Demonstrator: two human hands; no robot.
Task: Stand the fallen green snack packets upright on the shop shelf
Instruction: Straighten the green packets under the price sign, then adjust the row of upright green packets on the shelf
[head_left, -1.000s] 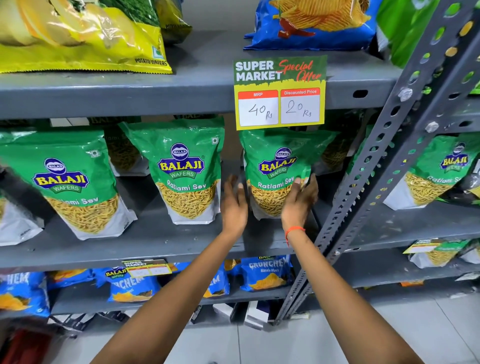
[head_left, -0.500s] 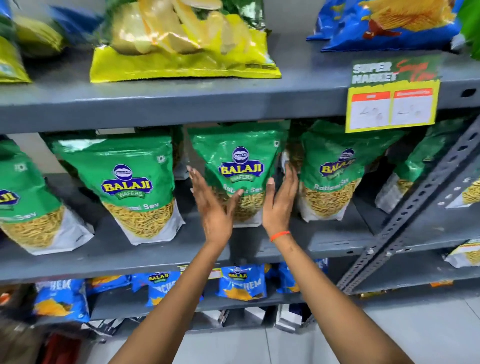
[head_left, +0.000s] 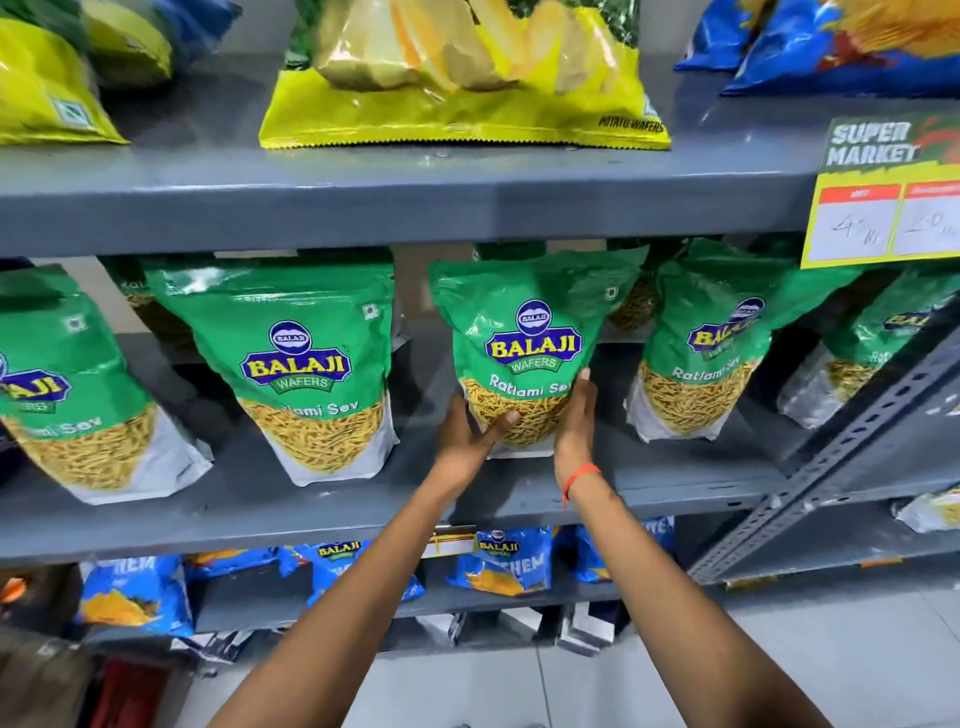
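A row of green Balaji Ratlami Sev packets stands on the middle grey shelf. The middle green packet stands upright, and both my hands hold its lower part. My left hand cups its bottom left corner with the thumb on the front. My right hand presses flat against its right side. To its left stands another green packet, leaning a little. On the right a third green packet stands tilted. More green packets show behind the front row, partly hidden.
A further green packet leans at the far left. Yellow wafer bags and blue bags lie on the top shelf. A yellow price tag hangs at the right. A perforated grey upright slants at right. Blue packets fill the lower shelf.
My view has shifted left along the shelf. Both hands left the packet under the price tag and have closed on the lower part of the packet to its left.
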